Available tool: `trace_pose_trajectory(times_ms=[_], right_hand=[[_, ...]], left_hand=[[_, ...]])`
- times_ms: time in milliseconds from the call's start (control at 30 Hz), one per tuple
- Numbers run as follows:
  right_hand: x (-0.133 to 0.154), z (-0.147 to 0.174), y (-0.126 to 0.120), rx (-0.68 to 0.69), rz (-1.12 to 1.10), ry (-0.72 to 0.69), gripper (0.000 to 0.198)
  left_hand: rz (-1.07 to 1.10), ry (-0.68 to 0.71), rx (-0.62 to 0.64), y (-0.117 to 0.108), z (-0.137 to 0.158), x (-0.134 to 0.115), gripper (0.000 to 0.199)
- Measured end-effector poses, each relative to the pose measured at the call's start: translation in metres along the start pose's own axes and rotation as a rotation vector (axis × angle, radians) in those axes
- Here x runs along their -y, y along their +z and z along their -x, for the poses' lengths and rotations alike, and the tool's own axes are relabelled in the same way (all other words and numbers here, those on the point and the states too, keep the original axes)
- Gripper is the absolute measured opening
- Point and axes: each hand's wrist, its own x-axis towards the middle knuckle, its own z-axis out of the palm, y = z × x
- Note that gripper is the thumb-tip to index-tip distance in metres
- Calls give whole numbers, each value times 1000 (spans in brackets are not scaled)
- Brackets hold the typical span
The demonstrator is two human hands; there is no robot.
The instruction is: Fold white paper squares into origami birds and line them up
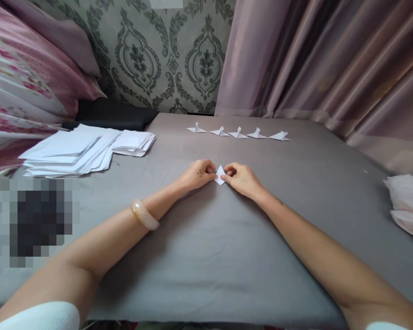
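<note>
A small white piece of folded paper (220, 175), diamond-shaped with its point upward, is held just above the grey cloth between both hands. My left hand (202, 174) pinches its left edge between thumb and fingers. On the opposite edge, my right hand (240, 177) has the same kind of pinch, thumb in front. The finer folds of the paper are too small to make out. Beyond the hands, several folded paper figures (238, 132) with flat wings and raised tips stand in a row.
Stacks of white paper sheets (65, 149) lie at the left, with a black folded item (113, 113) behind them. The grey cloth (206, 270) spreads under everything. Pink curtains (313, 59) hang at the right, above a crumpled whitish plastic bundle (408, 204). Patterned wallpaper (172, 55) covers the back wall.
</note>
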Motion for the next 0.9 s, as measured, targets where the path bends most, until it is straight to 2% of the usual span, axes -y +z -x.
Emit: trace_pose_trajectory(times_ms=[167,300,567,800,900], right_hand=[[-13,-3,-3,78,-92,-102,22],[-20,-3,-3,81,-139,-169,18],[-19,2,-7,65,-32,-249,13],[-22,10,-11,85,53,-459,25],[-20,12,-12,87,70,-457,27]], left_hand=[[132,43,34,1,6,6,25],[134,63,39,1,8,4,19],[-147,194,20,-2,11,-2,14],[-372,358,105,-7,19,-4,28],[-429,383,135,-11,23,-10,32]])
